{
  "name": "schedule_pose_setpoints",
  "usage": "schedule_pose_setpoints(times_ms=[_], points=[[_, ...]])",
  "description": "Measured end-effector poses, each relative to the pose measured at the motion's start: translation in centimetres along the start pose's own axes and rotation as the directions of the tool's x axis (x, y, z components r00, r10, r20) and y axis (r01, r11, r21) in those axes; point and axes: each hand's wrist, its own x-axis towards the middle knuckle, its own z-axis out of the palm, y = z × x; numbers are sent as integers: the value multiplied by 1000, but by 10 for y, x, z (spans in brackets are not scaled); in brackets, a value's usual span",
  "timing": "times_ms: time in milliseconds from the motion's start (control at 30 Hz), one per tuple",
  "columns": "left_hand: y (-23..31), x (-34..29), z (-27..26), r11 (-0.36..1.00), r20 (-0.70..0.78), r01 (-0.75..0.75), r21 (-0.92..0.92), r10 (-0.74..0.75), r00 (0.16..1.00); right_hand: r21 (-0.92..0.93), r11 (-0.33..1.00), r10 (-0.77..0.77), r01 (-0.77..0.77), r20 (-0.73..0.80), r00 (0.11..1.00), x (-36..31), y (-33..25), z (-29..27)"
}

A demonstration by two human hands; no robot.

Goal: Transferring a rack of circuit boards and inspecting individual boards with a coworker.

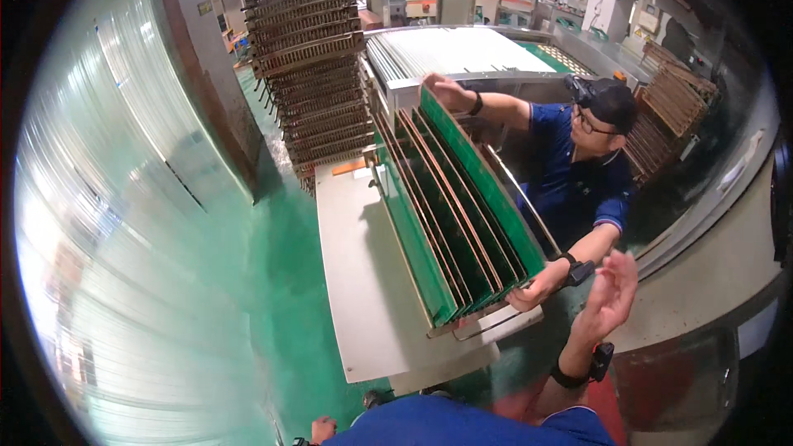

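My right hand (610,296) is raised at the right, open, its fingers slightly bent and nothing in it. It is just beyond a co-worker's wrist and apart from the panels. My left hand (324,429) hangs low at the bottom edge; it is small there and its fingers are hard to make out. In front of me a rack of upright green panels (519,235) with copper-coloured edges leans over a white table (355,281). A co-worker (570,165) in a dark blue shirt has one hand on the outer panel's far top corner and the other at its near end.
Behind the panels is a machine with a white ribbed top (471,54). A tall stack of brown slatted racks (306,58) stands at the far left. Clear plastic sheeting (107,182) hangs on the left above a green floor (289,306). More brown racks (681,95) lean at the right.
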Motion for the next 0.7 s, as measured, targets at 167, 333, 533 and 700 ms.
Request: schedule_pose_setpoints(times_ms=[167, 333, 533, 700], points=[[68, -14, 0, 984, -23, 53, -171, -57, 998, 14, 996, 80, -83, 151, 985, -15, 10, -4], [49, -38, -15, 999, 51, 44, 0, -43, 998, 63, 972, 189, -228, 372, 909, -75, 1, 16], [102, -50, -15, 872, -36, 390, -295, -418, 908, -12, 765, 502, -643, 636, 585, -148, 23, -4], [96, -41, -29, 854, -36, 434, -288, -463, 886, -150, 351, 767, -924, 612, 192, -169, 50, -9]])
